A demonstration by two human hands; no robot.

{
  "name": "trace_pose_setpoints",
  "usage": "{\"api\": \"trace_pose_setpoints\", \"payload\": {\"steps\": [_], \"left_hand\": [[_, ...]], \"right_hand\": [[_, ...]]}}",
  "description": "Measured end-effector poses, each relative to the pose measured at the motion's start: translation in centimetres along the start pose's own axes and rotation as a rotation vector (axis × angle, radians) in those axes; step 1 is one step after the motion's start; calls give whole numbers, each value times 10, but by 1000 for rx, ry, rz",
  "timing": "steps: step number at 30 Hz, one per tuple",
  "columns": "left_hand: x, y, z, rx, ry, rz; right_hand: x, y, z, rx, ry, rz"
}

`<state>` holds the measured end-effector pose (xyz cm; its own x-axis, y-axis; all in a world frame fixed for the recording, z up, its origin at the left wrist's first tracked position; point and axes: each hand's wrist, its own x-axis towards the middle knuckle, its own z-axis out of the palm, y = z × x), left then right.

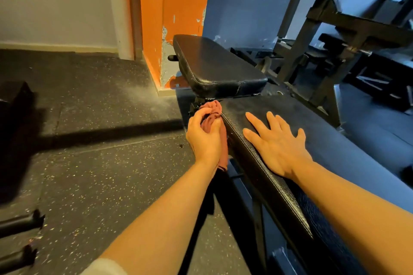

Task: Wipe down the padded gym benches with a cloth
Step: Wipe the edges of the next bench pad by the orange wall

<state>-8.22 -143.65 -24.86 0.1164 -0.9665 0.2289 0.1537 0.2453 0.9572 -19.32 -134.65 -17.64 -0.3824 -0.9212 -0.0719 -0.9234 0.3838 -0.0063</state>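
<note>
A black padded gym bench runs from the lower right toward the centre; its long pad is dusty on top, and a shorter seat pad stands beyond it. My left hand is shut on a bunched reddish-brown cloth, pressed against the left side edge of the long pad near its far corner. A tail of the cloth hangs below my wrist. My right hand lies flat on top of the long pad, fingers spread, holding nothing.
An orange pillar with chipped paint stands just behind the seat pad. A dark metal rack frame rises at the right. Speckled rubber floor spreads to the left, with two dark bar ends at the lower left edge.
</note>
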Motion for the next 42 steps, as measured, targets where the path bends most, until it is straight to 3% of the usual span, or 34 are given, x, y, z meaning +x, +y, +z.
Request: {"api": "trace_pose_setpoints", "payload": {"steps": [3, 7, 9, 15, 21, 25, 30, 32, 35, 36, 40, 42], "left_hand": [[-4, -1, 0, -30, 6, -45], [-65, 4, -19, -81, -125, 90], [-55, 1, -19, -59, -133, 152], [20, -13, -2, 3, -49, -118], [-52, 0, -22, -100, -197, 31], [-51, 1, -15, -86, -135, 98], [9, -16, 3, -25, 60, -233], [6, -13, -5, 45, -59, -172], [-20, -5, -31, 70, -381, 86], [-20, -10, -38, 85, -414, 119], [30, -9, -33, 109, -109, -49], [48, -2, -18, 125, -96, -100]], "right_hand": [[2, 0, 0, -9, -2, 0], [3, 0, 1, -6, -1, 12], [4, -1, 0, 6, 2, 6], [7, 3, 2, -1, 1, -19], [11, 3, 0, -25, 6, -19], [10, 3, 1, -9, 13, -22], [11, 4, 1, -26, 6, -40], [12, 5, 1, -35, 12, -44], [13, 6, 0, -30, 14, -35], [13, 5, 0, -16, 12, -31], [14, 5, 0, -2, -2, -40], [16, 6, 0, -12, 0, -44]]}}
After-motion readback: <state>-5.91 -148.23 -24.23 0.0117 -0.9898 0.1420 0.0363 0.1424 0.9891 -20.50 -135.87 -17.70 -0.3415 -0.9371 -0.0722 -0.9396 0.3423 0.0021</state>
